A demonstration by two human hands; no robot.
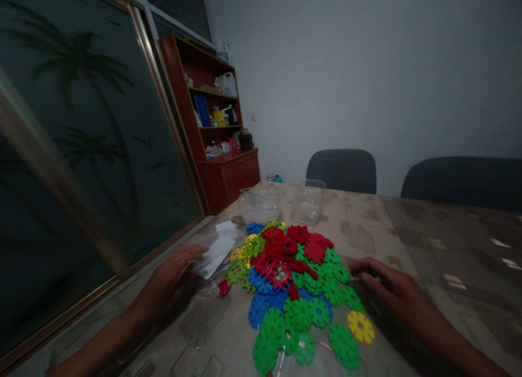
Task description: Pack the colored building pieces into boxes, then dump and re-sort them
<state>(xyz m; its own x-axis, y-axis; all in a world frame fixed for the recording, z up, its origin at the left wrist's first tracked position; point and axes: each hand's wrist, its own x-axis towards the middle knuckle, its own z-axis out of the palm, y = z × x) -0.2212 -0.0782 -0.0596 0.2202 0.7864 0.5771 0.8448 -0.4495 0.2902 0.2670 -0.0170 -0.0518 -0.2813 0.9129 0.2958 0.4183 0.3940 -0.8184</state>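
On the table lies a heaped pile of flat plastic snowflake building pieces: red ones point(281, 243) on top, green ones point(299, 314) at the right and front, blue ones point(261, 301) beneath, yellow-green ones point(236, 271) at the left. My left hand point(173, 271) is left of the pile, fingers stretched towards white paper sheets point(218, 254) in clear plastic wrapping. Whether it touches the plastic is unclear. Beside the pile's right edge, my right hand point(387, 284) rests with loosely bent fingers, thumb apart, close to the green pieces. I see nothing held in it.
Two clear plastic containers, one at the left point(260, 203) and one at the right point(309, 203), stand behind the pile. A yellow piece point(361, 327) lies near my right forearm. Dark chairs point(341, 169) line the table's far side. A wooden cabinet point(240, 173) and sliding glass doors are at the left.
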